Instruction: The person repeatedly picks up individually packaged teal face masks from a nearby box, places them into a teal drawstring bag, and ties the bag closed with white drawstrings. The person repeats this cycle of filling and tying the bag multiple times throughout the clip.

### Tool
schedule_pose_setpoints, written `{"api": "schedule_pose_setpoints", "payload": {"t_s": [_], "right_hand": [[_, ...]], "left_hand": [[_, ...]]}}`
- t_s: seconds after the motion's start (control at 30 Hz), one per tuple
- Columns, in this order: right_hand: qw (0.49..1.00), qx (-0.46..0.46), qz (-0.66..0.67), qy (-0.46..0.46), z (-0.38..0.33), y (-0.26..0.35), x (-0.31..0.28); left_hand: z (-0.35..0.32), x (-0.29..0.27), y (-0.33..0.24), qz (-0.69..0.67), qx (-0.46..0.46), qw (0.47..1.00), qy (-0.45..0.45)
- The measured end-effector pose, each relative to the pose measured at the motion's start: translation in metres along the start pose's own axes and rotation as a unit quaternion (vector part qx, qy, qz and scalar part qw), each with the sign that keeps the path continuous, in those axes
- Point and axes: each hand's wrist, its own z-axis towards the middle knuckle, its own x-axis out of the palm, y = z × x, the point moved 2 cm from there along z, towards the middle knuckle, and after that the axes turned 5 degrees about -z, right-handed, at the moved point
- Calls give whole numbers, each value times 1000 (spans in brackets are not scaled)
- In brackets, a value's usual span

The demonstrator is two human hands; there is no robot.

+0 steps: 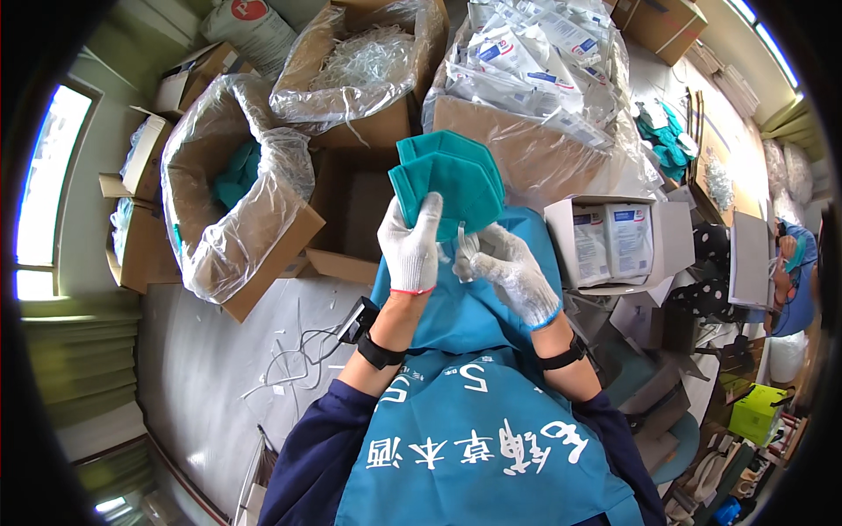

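Note:
Two or more teal folded face masks (456, 180) are fanned out in front of my chest. My left hand (410, 248), in a white knit glove, is closed on their lower left edge, the thumb lying across the front. Just below the masks, my right hand (513, 272), gloved the same way, has its fingers drawn together at a thin white strap (462, 235) that hangs from the masks' lower edge. Part of the strap disappears among those fingers. A teal apron (465, 412) covers my lap behind both hands.
A plastic-lined carton (237, 263) with teal pieces stands left. Behind are a carton of white strips (364, 61) and a large one heaped with white packets (544, 61). A smaller box of packets (614, 241) sits right. Another person (794, 280) is at far right.

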Motion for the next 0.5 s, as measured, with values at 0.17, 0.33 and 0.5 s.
{"api": "schedule_pose_setpoints", "payload": {"t_s": [0.17,0.33,0.5], "right_hand": [[991,107,-59,-59,-2,8,7],[975,148,153,67,-11,10,6],[838,29,546,3,25,12,-12]], "left_hand": [[10,-9,16,-62,-26,995,-78],[7,-4,25,-75,-136,984,-88],[-10,23,42,57,10,997,41]]}}
